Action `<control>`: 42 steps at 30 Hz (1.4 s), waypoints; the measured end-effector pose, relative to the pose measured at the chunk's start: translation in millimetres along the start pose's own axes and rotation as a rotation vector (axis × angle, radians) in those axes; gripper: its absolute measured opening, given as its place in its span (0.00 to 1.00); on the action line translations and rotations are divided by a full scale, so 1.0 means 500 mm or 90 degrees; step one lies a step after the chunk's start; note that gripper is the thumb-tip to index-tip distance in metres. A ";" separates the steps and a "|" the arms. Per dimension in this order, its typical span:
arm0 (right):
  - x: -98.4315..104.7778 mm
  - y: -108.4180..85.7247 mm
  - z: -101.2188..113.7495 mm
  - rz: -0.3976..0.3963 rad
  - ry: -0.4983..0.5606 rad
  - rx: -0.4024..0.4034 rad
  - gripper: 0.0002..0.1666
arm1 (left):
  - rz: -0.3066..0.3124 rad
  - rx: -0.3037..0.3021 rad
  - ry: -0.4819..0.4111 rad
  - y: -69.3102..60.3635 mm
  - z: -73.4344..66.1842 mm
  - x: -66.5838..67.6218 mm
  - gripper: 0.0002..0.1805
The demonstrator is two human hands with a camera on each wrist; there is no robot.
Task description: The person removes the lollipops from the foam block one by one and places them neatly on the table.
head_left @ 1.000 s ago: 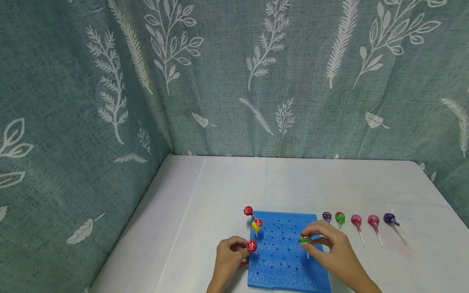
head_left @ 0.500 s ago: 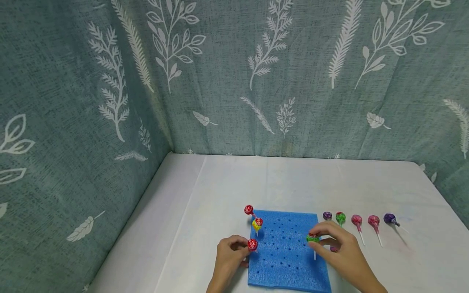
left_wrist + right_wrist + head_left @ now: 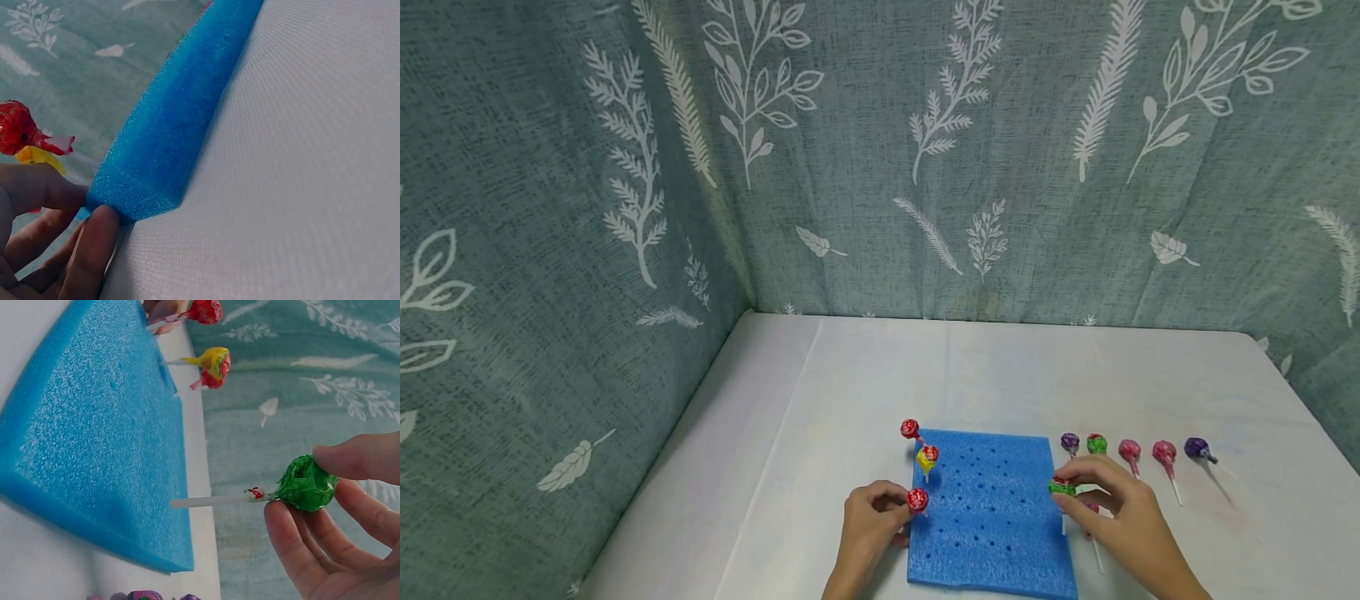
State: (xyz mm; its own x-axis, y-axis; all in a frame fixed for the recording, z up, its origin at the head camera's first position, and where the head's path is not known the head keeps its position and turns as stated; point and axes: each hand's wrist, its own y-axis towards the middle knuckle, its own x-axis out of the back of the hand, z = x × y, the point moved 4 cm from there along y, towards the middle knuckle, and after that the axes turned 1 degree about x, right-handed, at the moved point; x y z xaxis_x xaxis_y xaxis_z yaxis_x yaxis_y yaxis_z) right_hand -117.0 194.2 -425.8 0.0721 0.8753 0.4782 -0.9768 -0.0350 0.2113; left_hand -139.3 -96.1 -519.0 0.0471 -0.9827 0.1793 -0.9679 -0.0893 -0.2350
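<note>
My left hand (image 3: 871, 525) grips the left edge of the blue foam board (image 3: 970, 562); in the left wrist view the thumb and fingers (image 3: 100, 228) pinch its corner. My right hand (image 3: 1123, 517) holds a green lollipop (image 3: 1062, 487) by its head over the board's right edge, stick pointing down. In the right wrist view the green lollipop (image 3: 307, 484) is between thumb and fingers, and whether its stick tip touches the foam I cannot tell. Along the board's left side stand a red lollipop (image 3: 910, 428), a yellow-and-red one (image 3: 927, 457) and another red one (image 3: 917, 500).
Right of the board lie several lollipops on the white table (image 3: 820, 400): purple (image 3: 1070, 442), green (image 3: 1097, 443), pink (image 3: 1129, 451), another pink (image 3: 1164, 452) and dark purple (image 3: 1198, 449). One more pink lollipop (image 3: 1092, 507) is partly behind my right hand. A patterned curtain (image 3: 865, 167) hangs behind.
My right hand has moved right across the board with the green lollipop, from over the holes to the right edge. The left hand has stayed at the board's left edge.
</note>
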 end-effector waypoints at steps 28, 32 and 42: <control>0.025 -0.002 -0.033 -0.001 -0.001 -0.056 0.16 | 0.003 -0.001 -0.002 0.000 -0.001 0.001 0.06; 0.023 -0.006 -0.039 0.003 0.018 -0.053 0.16 | 0.007 -0.003 -0.007 -0.001 -0.001 0.001 0.06; 0.028 -0.014 -0.057 -0.004 0.060 -0.049 0.17 | 0.002 0.003 -0.002 -0.003 -0.003 0.000 0.06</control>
State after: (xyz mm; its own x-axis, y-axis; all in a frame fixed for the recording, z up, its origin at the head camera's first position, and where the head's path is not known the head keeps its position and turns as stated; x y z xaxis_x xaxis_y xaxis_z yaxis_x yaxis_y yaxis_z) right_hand -114.8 220.5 -445.0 0.0629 0.9169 0.3942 -0.9892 0.0048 0.1464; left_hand -138.3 -96.0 -517.5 0.0447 -0.9835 0.1753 -0.9668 -0.0868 -0.2402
